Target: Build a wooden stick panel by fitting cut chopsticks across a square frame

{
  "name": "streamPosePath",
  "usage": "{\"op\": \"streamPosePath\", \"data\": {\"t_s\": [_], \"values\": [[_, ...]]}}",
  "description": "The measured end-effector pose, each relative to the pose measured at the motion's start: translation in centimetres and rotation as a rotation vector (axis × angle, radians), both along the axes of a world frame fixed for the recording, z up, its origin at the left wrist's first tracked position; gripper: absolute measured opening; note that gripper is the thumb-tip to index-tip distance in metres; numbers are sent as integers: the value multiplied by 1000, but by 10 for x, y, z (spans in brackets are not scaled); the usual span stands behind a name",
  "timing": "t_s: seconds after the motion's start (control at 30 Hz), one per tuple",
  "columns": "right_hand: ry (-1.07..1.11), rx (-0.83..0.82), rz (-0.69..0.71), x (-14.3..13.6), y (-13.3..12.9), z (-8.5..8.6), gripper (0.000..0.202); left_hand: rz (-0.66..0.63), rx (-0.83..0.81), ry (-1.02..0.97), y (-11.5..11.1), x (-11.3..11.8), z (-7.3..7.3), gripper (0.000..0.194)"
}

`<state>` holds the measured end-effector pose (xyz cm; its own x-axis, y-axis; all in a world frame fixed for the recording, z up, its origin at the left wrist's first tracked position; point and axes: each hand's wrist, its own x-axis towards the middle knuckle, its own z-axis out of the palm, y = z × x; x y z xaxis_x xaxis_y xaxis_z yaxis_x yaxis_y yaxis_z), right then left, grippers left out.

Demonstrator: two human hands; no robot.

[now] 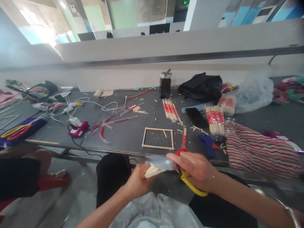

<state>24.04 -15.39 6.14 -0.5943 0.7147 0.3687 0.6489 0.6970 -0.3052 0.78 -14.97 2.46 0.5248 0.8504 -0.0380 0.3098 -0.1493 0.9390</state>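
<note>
My left hand (137,180) is closed round a bundle of pale wooden sticks (153,171) just off the table's front edge. A clear plastic wrapper (161,162) stretches from the bundle to my right hand (198,169), whose fingers hold the wrapper's end. That hand also holds scissors with red and yellow handles (193,186); their blades are hidden. On the table beyond lies a rectangular frame of thin sticks (158,147). One red-and-white wrapped stick pack (184,137) lies just past my right hand.
Wrapped stick packs (169,110), a black phone (196,117), a black bag (201,86) and a striped cloth (261,147) lie on the table (123,133). Cables and a magenta box (79,129) are at left. A person's leg (39,160) shows at far left.
</note>
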Motion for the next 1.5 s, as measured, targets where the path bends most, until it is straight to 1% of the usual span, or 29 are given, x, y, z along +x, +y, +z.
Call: {"op": "streamPosePath", "data": {"t_s": [0.1,0.13,0.2,0.3,0.37,0.47,0.57,0.63,0.67,0.77,0.8,0.9,0.97,1.03,1.1,1.17,1.23,1.37,1.5], "values": [[85,-98,-186,5,7,5,43,92,-78,-50,1,-2,7,29],[113,-138,-223,7,8,6,42,97,-125,-66,0,-3,8,30],[135,-197,-228,11,8,9,42,99,-257,-95,-2,-4,8,33],[123,-257,-167,13,4,13,43,113,-496,-164,-6,-4,5,40],[130,-304,-131,12,0,18,43,107,-610,-229,-8,-4,4,42],[126,-393,-89,10,-3,25,45,27,-728,-323,-12,-5,6,39],[195,-499,-92,7,-3,25,40,-74,-881,-394,-18,-4,9,35],[343,-607,-98,1,-2,20,40,-150,-979,-423,-23,-2,10,34],[438,-680,-82,-3,-2,17,45,-190,-1017,-438,-26,0,10,33],[709,-925,42,-21,-3,7,73,-295,-1082,-477,-34,6,10,33],[780,-988,89,-28,-3,5,79,-320,-1088,-481,-36,7,9,33],[942,-1148,224,-48,-7,-3,83,-382,-1078,-445,-39,10,8,34],[1040,-1198,271,-60,-10,-8,78,-397,-1079,-419,-39,10,8,35],[1121,-1181,237,-70,-13,-13,67,-345,-1060,-416,-39,10,8,35],[1140,-1125,121,-77,-14,-15,56,-209,-983,-410,-38,10,6,35],[1096,-1055,-11,-81,-12,-16,49,-50,-891,-372,-36,10,3,37],[1026,-979,-87,-84,-8,-14,45,66,-824,-331,-33,11,-1,39],[921,-843,-116,-88,4,-7,37,237,-715,-268,-26,13,-4,42],[819,-684,-149,-97,13,0,32,327,-654,-274,-20,13,-1,43]]}}
